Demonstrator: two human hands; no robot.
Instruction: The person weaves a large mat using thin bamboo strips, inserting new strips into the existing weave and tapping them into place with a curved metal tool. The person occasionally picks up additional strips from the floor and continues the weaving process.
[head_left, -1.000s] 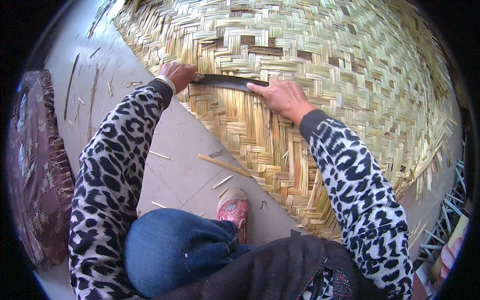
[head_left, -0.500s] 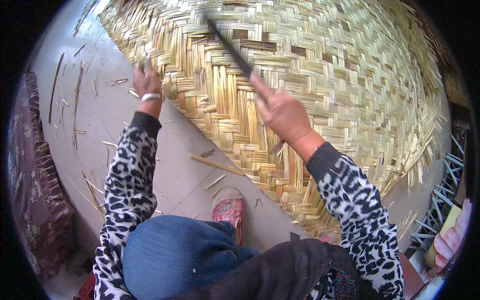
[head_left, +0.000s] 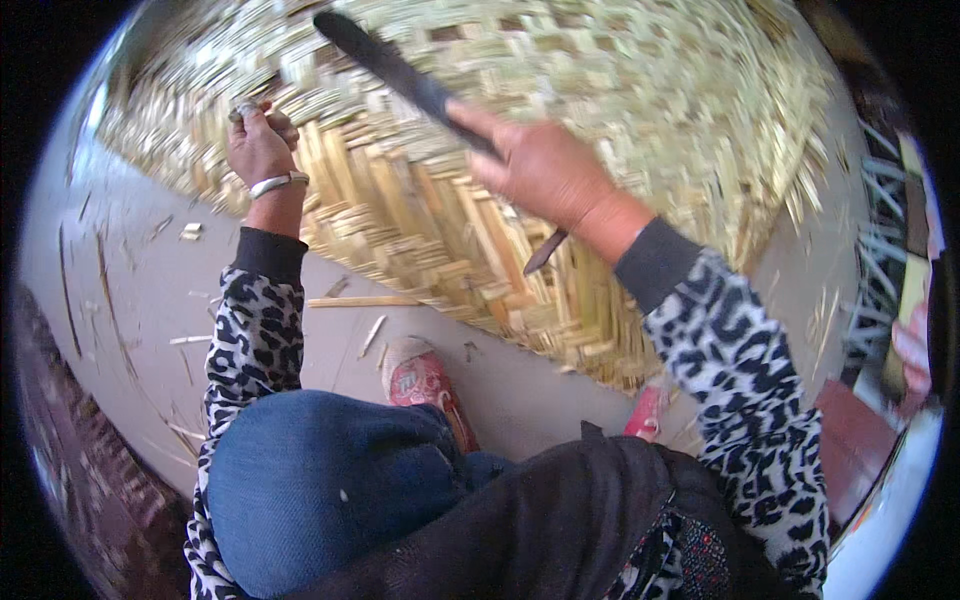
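Black, the blade (head_left: 395, 80) slants from your closed right hand (head_left: 550, 172) over the woven mat (head_left: 700, 130); your left hand (head_left: 263, 148) curls, though I cannot tell whether it pinches anything.

My bare left hand (head_left: 262, 152) has left the long, dark, flat blade (head_left: 385, 68), which my bare right hand (head_left: 555, 178) has swung from crosswise to pointing forward-left.

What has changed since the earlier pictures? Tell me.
The left hand has come off the blade and is now apart from it, to its lower left; the blade's tip has swung forward. The right hand still grips it, and the mat stays on the floor.
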